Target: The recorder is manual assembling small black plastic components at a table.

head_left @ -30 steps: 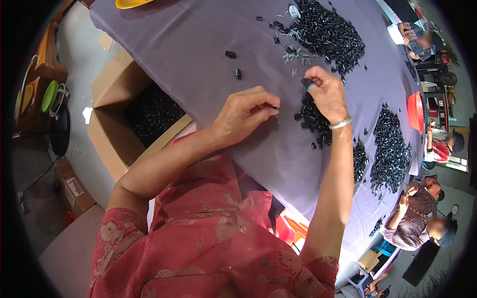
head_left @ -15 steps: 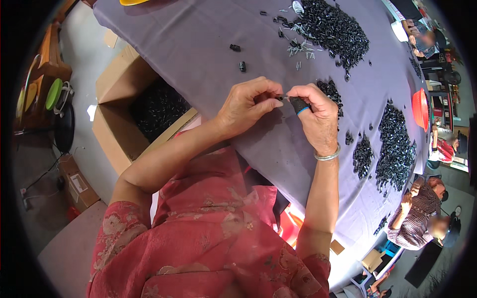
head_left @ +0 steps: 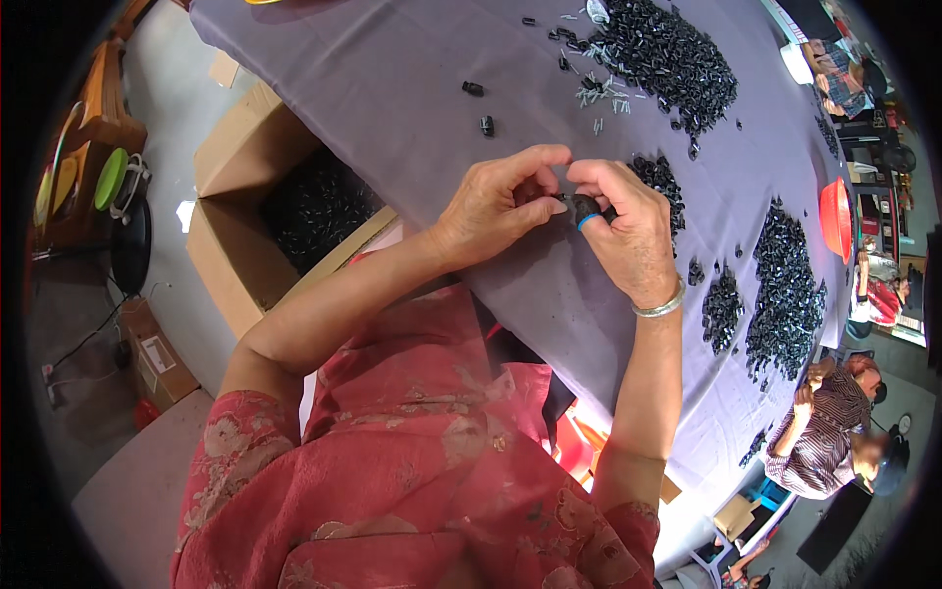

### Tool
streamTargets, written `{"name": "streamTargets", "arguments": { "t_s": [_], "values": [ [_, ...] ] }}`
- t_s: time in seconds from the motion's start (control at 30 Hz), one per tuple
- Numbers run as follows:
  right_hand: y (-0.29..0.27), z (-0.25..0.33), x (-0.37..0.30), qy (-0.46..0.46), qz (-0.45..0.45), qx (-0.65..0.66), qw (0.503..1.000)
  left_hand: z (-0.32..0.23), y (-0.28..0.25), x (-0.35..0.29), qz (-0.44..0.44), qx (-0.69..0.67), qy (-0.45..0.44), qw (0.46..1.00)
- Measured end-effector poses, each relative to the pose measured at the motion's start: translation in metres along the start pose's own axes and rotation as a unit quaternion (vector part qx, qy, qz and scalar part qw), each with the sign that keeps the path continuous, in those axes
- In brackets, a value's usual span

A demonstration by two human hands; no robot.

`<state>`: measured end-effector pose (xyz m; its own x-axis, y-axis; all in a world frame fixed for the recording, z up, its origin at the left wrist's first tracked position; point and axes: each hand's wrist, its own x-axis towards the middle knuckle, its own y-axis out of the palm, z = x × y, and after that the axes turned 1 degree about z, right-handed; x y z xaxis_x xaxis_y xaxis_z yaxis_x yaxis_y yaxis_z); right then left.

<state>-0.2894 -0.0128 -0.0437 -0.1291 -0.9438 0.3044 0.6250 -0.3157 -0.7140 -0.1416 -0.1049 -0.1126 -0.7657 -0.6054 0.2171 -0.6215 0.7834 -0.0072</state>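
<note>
Over the cloth-covered table (head_left: 412, 108), my left hand (head_left: 496, 204) pinches a small dark part, mostly hidden by the fingertips. Close on its right, my right hand (head_left: 630, 228) is curled with thumb and fingers together; what it grips is too small or covered to make out. A black thumb cover (head_left: 586, 208) with a blue band is on the right thumb, and a silver bangle (head_left: 661, 300) circles that wrist. Two loose black cylindrical pieces (head_left: 487, 126) lie beyond my left hand. Just behind my right hand sits a small pile of black parts (head_left: 659, 187).
A large heap of black parts (head_left: 677, 69) lies at the far side, beside some thin clear pins (head_left: 603, 93). More black piles (head_left: 785, 294) spread to the right, near a red basin (head_left: 835, 218). An open carton (head_left: 221, 250) of black pieces stands left. Other people (head_left: 824, 422) sit at right.
My right hand has shifted slightly right, and its fingertips have lifted and curled away from my left hand's pinch. The whole view has moved slightly.
</note>
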Motion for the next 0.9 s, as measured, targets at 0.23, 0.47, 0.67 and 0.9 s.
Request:
{"name": "streamTargets", "arguments": {
  "t_s": [0.23,0.47,0.67,0.9],
  "values": [
    [-0.014,0.017,0.017,-0.120,0.128,-0.144,0.974,-0.007,-0.001,0.002,0.004,0.020,0.008,1.000],
    [-0.010,0.007,0.022,-0.107,0.146,-0.082,0.980,-0.004,0.000,0.002,0.002,0.020,0.025,0.999],
    [-0.015,-0.003,0.020,-0.072,0.141,-0.015,0.987,-0.003,0.001,0.003,0.000,-0.001,0.017,1.000],
    [-0.067,-0.025,-0.005,0.158,-0.055,0.181,0.969,0.003,-0.002,0.002,-0.022,0.051,-0.006,0.998]
  ]
}}
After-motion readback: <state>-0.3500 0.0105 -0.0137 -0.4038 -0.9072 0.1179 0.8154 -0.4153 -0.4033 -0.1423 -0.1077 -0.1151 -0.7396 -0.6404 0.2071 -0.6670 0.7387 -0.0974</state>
